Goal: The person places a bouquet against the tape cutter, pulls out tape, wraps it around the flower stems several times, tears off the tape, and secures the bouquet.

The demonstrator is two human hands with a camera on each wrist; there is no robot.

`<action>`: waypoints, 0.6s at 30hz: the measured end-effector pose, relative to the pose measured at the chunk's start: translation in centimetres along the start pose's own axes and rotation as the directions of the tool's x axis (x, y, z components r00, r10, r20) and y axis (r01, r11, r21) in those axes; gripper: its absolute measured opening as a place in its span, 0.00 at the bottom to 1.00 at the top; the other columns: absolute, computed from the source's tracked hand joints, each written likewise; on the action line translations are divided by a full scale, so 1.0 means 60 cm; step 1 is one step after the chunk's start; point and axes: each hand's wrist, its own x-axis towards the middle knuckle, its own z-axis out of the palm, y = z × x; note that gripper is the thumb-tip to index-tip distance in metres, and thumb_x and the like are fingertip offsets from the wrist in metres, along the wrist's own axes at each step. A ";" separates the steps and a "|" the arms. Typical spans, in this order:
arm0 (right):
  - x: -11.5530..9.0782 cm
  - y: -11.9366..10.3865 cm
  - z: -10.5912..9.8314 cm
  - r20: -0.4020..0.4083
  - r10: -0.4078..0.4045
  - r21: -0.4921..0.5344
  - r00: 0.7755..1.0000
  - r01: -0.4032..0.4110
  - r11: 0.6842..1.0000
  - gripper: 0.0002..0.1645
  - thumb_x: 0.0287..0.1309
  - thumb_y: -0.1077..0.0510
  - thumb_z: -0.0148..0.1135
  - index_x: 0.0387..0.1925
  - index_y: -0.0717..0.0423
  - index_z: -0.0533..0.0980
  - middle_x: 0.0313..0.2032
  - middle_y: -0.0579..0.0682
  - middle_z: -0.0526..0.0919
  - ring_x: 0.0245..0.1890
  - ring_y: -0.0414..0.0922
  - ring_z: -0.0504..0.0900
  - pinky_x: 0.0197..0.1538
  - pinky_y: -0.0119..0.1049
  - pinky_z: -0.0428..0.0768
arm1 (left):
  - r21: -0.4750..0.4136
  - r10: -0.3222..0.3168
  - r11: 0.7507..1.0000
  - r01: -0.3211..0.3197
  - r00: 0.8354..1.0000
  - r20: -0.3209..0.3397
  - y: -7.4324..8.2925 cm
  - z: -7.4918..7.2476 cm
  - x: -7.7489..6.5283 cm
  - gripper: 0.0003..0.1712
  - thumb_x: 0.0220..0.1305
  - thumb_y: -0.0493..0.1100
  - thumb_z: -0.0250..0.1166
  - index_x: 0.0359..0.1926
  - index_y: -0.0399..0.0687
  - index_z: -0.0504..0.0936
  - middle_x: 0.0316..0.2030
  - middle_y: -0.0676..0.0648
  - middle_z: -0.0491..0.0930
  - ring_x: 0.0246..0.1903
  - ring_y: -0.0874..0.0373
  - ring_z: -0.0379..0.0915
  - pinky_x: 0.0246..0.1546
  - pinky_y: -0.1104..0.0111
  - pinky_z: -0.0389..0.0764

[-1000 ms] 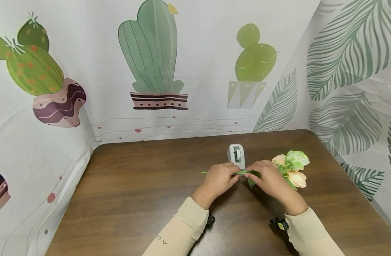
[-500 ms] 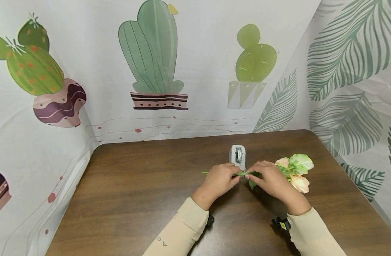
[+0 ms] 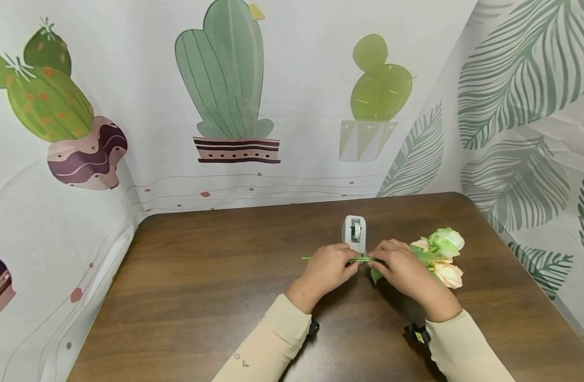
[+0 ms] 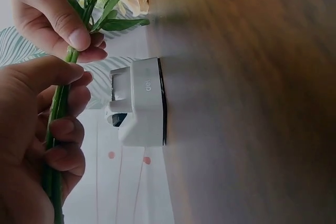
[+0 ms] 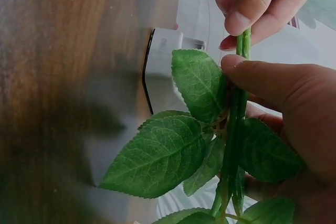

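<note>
A bunch of artificial roses (image 3: 447, 274), peach and pale green-white, lies sideways in both hands, its heads to the right. My left hand (image 3: 326, 268) has its fingers curled round the green stems (image 4: 54, 124), whose cut ends stick out to the left. Close beside it, my right hand (image 3: 403, 269) pinches the stems between thumb and fingers, just below the leaves (image 5: 157, 156). Between the two hands a short glossy stretch of stem shows in the right wrist view. Just behind the hands stands a white tape dispenser (image 3: 354, 233) with a roll in it, its front end partly covered by the stems.
The brown wooden table (image 3: 215, 286) reaches to a hanging cloth (image 3: 306, 106) printed with cacti and leaves at the back and sides. A dark wrist strap mount (image 3: 418, 334) hangs under the right sleeve, close over the tabletop.
The rose heads have shifted slightly right and toward me and turned a little about the stems. Both hands stay in nearly the same place, still holding the stems.
</note>
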 end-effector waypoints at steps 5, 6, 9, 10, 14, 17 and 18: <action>0.000 -0.004 -0.001 -0.007 -0.022 -0.032 1.000 0.022 0.999 0.08 0.60 0.59 0.70 0.41 0.57 0.86 0.38 0.49 0.85 0.44 0.50 0.82 0.57 0.55 0.76 | -0.041 -0.038 0.998 0.040 0.998 0.059 0.003 0.000 0.001 0.10 0.68 0.46 0.64 0.46 0.57 0.88 0.35 0.58 0.86 0.30 0.66 0.78 0.34 0.71 0.80; 0.000 -0.004 -0.001 -0.011 -0.027 -0.038 1.000 0.027 0.999 0.07 0.60 0.59 0.70 0.41 0.57 0.86 0.38 0.49 0.86 0.44 0.51 0.83 0.57 0.55 0.76 | -0.055 -0.046 0.997 0.050 0.996 0.072 0.003 0.000 0.001 0.10 0.69 0.46 0.63 0.45 0.57 0.88 0.35 0.57 0.86 0.30 0.66 0.78 0.34 0.71 0.79; 0.001 -0.005 -0.002 -0.027 -0.046 -0.051 0.999 0.044 0.998 0.07 0.60 0.60 0.70 0.40 0.57 0.85 0.38 0.50 0.87 0.44 0.51 0.84 0.58 0.55 0.77 | -0.075 -0.064 0.995 0.072 0.992 0.106 0.005 -0.001 0.001 0.11 0.72 0.49 0.60 0.44 0.56 0.87 0.34 0.57 0.85 0.31 0.66 0.78 0.34 0.71 0.79; 0.001 -0.005 -0.003 -0.032 -0.052 -0.054 0.998 0.050 0.997 0.07 0.60 0.60 0.70 0.40 0.57 0.85 0.38 0.50 0.87 0.44 0.52 0.84 0.58 0.55 0.77 | -0.073 -0.065 0.995 0.074 0.991 0.113 0.006 -0.001 0.002 0.11 0.72 0.49 0.59 0.44 0.55 0.87 0.34 0.57 0.85 0.31 0.66 0.78 0.34 0.70 0.80; 0.001 -0.004 -0.004 -0.046 -0.065 -0.068 0.997 0.062 0.996 0.07 0.60 0.60 0.70 0.40 0.56 0.85 0.38 0.50 0.87 0.43 0.51 0.84 0.57 0.54 0.77 | -0.067 -0.065 0.995 0.074 0.989 0.130 0.008 -0.004 0.002 0.12 0.75 0.51 0.59 0.46 0.55 0.87 0.36 0.56 0.84 0.33 0.64 0.79 0.37 0.68 0.81; 0.001 -0.002 -0.004 -0.053 -0.066 -0.079 0.996 0.062 0.995 0.07 0.60 0.59 0.71 0.40 0.56 0.86 0.38 0.50 0.87 0.42 0.50 0.84 0.56 0.54 0.77 | -0.074 -0.065 0.994 0.075 0.989 0.131 0.008 -0.005 0.002 0.13 0.76 0.51 0.58 0.47 0.55 0.87 0.36 0.56 0.84 0.34 0.63 0.79 0.38 0.68 0.81; 0.001 -0.001 -0.004 -0.057 -0.068 -0.083 0.996 0.063 0.995 0.07 0.59 0.59 0.71 0.39 0.56 0.86 0.38 0.50 0.87 0.42 0.50 0.84 0.56 0.53 0.78 | -0.076 -0.065 0.994 0.076 0.989 0.130 0.008 -0.004 0.001 0.13 0.76 0.51 0.57 0.46 0.55 0.87 0.36 0.56 0.83 0.34 0.63 0.79 0.38 0.68 0.81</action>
